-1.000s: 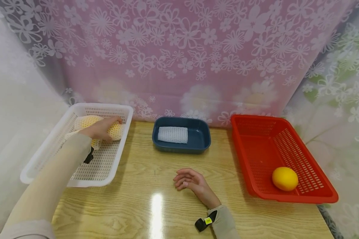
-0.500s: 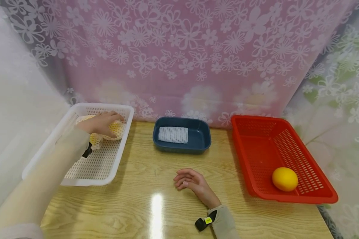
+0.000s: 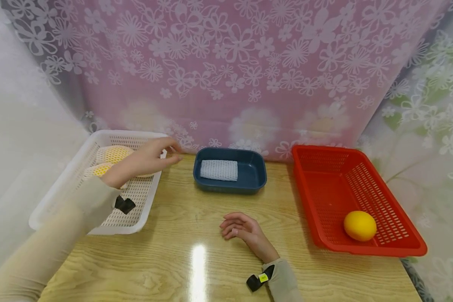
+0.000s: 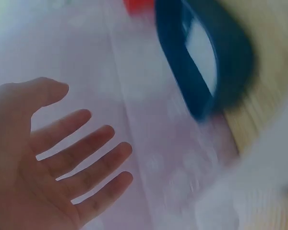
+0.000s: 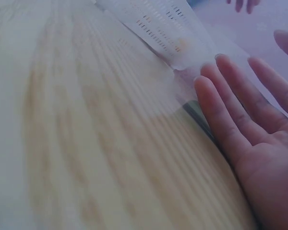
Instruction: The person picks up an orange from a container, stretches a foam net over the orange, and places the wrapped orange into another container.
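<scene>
My left hand (image 3: 145, 160) hovers over the right rim of the white basket (image 3: 143, 218), holding nothing. In the left wrist view its fingers are spread and relaxed, with the blue tray (image 4: 233, 57) beyond them. Yellow fruits in white foam net sleeves (image 3: 115, 155) lie in the basket; one is mostly hidden beneath the hand. A flattened white foam net (image 3: 219, 170) lies in the left part of the tray. My right hand (image 3: 249, 237), loosely bent and holding nothing, is at the table's middle in front of the tray.
A red basket (image 3: 313, 226) stands on the right with a bare yellow fruit (image 3: 360, 226) near its front. Behind the wooden table (image 3: 143, 264) hangs a pink flowered curtain (image 3: 211, 84). Pale cloth encloses both sides.
My left hand has lifted off the netted fruit and moved right to the basket's rim, bringing two netted fruits into clearer view. The right hand has stayed in place.
</scene>
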`<state>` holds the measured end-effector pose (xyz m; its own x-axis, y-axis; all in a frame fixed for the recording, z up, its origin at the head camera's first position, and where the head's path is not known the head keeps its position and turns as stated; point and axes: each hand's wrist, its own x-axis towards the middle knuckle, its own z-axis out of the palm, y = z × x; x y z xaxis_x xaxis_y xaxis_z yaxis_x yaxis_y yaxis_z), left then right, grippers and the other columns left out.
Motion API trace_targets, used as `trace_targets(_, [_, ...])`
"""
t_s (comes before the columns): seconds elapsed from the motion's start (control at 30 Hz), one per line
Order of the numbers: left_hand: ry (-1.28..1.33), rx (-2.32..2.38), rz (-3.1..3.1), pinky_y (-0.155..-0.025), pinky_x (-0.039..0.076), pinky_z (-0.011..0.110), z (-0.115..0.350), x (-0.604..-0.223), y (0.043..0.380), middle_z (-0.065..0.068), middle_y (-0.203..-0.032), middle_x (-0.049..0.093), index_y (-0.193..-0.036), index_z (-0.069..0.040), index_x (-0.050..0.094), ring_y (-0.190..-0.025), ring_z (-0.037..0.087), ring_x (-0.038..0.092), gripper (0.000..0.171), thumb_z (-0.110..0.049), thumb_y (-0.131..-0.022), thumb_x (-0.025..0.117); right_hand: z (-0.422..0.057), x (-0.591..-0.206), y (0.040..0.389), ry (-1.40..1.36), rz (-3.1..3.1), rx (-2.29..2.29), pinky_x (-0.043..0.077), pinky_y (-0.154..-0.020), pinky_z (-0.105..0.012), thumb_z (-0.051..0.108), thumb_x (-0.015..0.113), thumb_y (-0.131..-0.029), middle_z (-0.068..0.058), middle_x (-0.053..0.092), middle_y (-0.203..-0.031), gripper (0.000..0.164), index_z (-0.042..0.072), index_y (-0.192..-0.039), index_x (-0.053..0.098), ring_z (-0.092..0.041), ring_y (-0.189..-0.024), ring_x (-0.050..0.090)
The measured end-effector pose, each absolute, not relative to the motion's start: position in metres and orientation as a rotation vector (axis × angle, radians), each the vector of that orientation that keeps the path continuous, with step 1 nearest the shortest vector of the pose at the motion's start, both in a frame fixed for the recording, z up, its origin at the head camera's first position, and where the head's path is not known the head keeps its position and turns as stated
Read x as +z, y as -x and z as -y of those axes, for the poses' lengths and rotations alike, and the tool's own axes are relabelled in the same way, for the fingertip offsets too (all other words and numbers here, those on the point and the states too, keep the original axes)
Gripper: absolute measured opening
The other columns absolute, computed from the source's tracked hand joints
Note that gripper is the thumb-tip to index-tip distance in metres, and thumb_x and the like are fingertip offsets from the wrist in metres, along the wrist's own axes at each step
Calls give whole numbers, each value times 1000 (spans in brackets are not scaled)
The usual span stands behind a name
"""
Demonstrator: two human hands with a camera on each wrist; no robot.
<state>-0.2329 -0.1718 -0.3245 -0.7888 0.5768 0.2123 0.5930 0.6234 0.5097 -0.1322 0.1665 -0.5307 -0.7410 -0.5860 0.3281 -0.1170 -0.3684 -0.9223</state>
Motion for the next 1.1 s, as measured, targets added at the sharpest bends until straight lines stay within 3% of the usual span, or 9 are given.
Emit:
trace_targets(0.2, [1159,-1061,2622,-82,52,42,119,-355,187,-1,-101,69,-104,-12,69,-91,15,63,11,-18,-96,66,-164,-529,128,880,-1612,-2187,56,-82,-47,-6,47,-99,-41,54,-117,36,-19,-133,42,-41,-100,63])
trace_targets(0.37, [1104,-1403,2610,-76,52,34,86,-403,162,-6,-97,67,-104,-16,68,-88,11,63,8,-18,-98,63,-159,-520,122,768,-1861,-2066,57,-78,-40,1,55,-100,-37,60,-110,30,-13,-126,54,-38,-95,66])
trace_targets(0.53, [985,-1780,2529,-72,54,31,54,-449,141,3,-97,69,-103,-12,69,-86,18,65,11,-19,-99,62,-163,-500,113,660,-2292,-1795,55,-65,-31,10,61,-99,-20,70,-93,17,-3,-108,67,-23,-74,65])
trace_targets(0.63, [961,-2019,2432,-68,55,35,39,-471,130,13,-96,68,-105,-6,68,-83,29,65,13,-15,-99,61,-171,-483,107,636,-2527,-1572,51,-58,-27,12,64,-97,-8,70,-83,10,5,-96,70,-13,-63,59])
trace_targets(0.8, [942,-2345,2228,-63,55,42,26,-497,118,25,-97,66,-107,2,65,-80,46,61,13,-7,-99,59,-189,-455,98,658,-2651,-1366,49,-59,-27,15,64,-97,-4,69,-80,8,9,-93,70,-8,-65,57])
trace_targets(1.1, [959,-2553,2062,-68,56,33,20,-529,118,34,-98,64,-108,13,60,-78,36,66,20,-4,-99,59,-241,-393,87,677,-2801,-1178,49,-57,-26,19,66,-96,14,63,-75,2,19,-94,68,-5,-64,56])
